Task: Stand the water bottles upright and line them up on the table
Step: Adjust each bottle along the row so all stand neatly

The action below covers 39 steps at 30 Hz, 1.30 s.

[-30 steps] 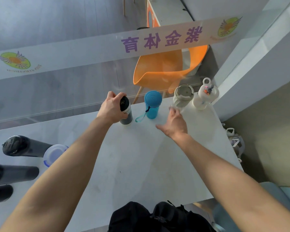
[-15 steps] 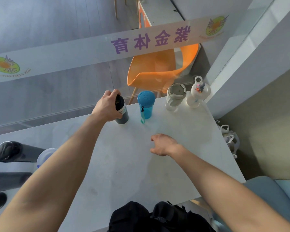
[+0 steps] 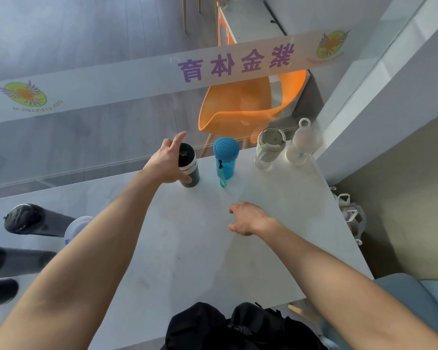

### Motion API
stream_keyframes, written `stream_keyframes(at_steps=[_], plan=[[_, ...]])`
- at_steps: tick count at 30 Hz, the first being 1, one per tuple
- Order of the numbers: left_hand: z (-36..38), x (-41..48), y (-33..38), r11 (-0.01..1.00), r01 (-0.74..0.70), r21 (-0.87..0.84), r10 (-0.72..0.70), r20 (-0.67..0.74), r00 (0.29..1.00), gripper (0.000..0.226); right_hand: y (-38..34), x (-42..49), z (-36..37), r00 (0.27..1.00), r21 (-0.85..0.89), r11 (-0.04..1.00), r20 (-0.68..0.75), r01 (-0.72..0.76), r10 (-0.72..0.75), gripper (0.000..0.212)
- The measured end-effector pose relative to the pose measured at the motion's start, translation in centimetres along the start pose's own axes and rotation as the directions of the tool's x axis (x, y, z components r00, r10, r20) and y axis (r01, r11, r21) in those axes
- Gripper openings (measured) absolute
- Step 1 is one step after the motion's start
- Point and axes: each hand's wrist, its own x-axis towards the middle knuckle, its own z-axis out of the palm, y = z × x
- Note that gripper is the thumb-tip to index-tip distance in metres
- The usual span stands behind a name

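My left hand (image 3: 168, 163) spread, thumb touching upright black bottle (image 3: 189, 164) | right hand (image 3: 248, 218) loosely open, empty, over tabletop (image 3: 192, 248) | blue bottle (image 3: 225, 157) upright just beside | dark bottles (image 3: 38, 220) lying far left.

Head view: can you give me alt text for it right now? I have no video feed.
The left hand is opening around a dark bottle standing upright in a row with a blue bottle, a grey-lidded cup and a white bottle along the table's far edge. The right hand hovers empty; more dark bottles lie at left.
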Motion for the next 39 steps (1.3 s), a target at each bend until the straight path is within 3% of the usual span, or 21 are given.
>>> stream_keyframes(at_steps=[5,12,18,23,27,31,36,39], plan=[[-1.5,-3.6,-2.7,0.999,0.008,0.034,-0.007,-0.028,1.000,0.105,-1.8,-0.9,-0.5,0.999,-0.061,0.998,-0.003,0.033,-0.033,0.053],[-3.6,-12.8,-7.8,0.989,0.142,0.036,-0.136,-0.138,0.981,0.073,-7.6,-2.6,-1.0,0.990,-0.160,0.977,0.008,0.138,-0.138,0.052],[-5.8,-21.5,-13.0,0.958,0.288,0.008,-0.280,-0.206,0.937,0.060,-14.7,-3.5,-0.1,0.953,-0.282,0.913,0.017,0.295,-0.303,0.056],[-7.3,-24.6,-18.1,0.936,0.351,0.017,-0.338,-0.234,0.912,0.061,-21.8,-3.6,0.1,0.883,-0.267,0.875,-0.137,0.403,-0.448,0.060],[-8.6,-24.5,-21.9,0.953,0.296,0.060,-0.268,-0.283,0.921,0.065,-27.4,-3.0,0.3,0.793,-0.172,0.865,-0.348,0.471,-0.500,0.087],[-10.1,-22.7,-25.4,0.956,0.260,0.135,-0.209,-0.311,0.927,0.086,-32.5,-1.8,1.0,0.791,-0.094,0.881,-0.404,0.464,-0.459,0.116],[-8.9,-20.0,-29.6,0.947,0.307,0.094,-0.285,-0.197,0.938,0.111,-34.9,-0.4,3.0,0.834,-0.089,0.913,-0.379,0.399,-0.401,0.098],[-8.2,-18.2,-30.8,0.959,0.277,0.054,-0.270,-0.110,0.956,0.091,-34.1,0.1,2.6,0.837,-0.022,0.933,-0.433,0.360,-0.334,0.097]])
